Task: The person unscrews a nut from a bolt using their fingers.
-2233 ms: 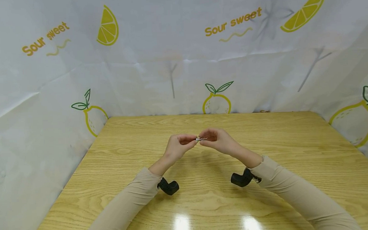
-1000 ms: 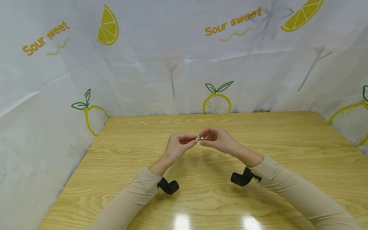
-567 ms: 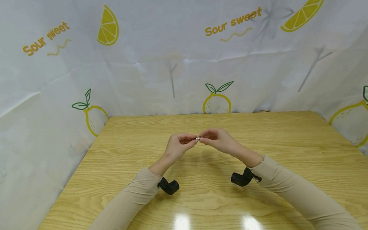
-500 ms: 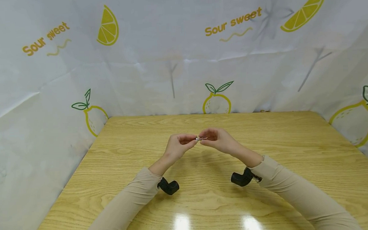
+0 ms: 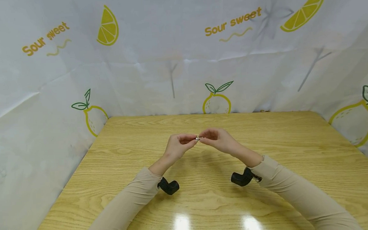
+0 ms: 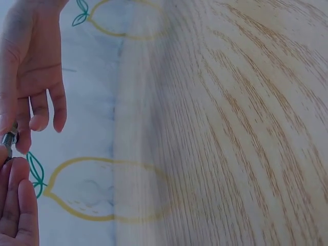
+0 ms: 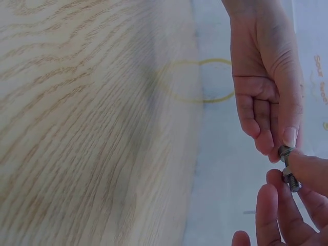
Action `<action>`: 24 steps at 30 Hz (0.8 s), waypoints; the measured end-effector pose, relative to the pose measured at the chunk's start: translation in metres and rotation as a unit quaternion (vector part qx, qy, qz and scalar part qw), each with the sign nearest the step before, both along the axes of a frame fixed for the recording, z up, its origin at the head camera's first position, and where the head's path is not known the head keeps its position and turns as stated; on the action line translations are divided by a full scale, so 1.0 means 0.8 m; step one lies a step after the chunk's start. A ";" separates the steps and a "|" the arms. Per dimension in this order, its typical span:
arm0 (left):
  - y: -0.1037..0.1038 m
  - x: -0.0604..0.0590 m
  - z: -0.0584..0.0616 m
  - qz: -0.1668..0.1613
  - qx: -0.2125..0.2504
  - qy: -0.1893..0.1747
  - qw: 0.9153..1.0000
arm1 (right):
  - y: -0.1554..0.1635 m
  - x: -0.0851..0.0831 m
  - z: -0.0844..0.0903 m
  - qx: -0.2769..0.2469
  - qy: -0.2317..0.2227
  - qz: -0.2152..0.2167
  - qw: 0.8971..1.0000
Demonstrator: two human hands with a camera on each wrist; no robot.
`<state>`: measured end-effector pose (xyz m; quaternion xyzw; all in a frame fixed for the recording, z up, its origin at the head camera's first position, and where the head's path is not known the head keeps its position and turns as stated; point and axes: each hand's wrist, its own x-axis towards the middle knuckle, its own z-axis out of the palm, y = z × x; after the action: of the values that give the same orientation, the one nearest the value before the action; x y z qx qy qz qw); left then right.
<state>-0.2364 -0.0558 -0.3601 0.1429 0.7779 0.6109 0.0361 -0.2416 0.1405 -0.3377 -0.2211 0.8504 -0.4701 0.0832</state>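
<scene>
Left hand (image 5: pixel 178 145): pinches small silver metal bolt (image 5: pixel 198 138), at its 9 o'clock end.
Right hand (image 5: pixel 219 141): pinches same bolt, 3 o'clock end.
Surface: light wooden table (image 5: pixel 294 148).

Two hands at left edge pinching a small metal bolt (image 6: pixel 8 138), wooden table (image 6: pixel 230 128), lemon-print backdrop (image 6: pixel 92 102)

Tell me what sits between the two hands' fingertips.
A small metal bolt with a nut, pinched between the left hand and right hand; clearest in the right wrist view.
</scene>
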 end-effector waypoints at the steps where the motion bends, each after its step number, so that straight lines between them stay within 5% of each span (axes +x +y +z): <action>1: 0.000 0.000 0.000 0.000 0.001 0.000 1.000 | 0.000 0.000 0.000 -0.003 0.004 0.001 1.000; 24: 0.000 0.000 0.000 -0.002 -0.001 0.009 1.000 | -0.002 0.000 0.001 -0.004 -0.007 -0.002 1.000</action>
<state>-0.2363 -0.0555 -0.3600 0.1494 0.7787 0.6086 0.0304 -0.2416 0.1393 -0.3372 -0.2162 0.8485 -0.4751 0.0872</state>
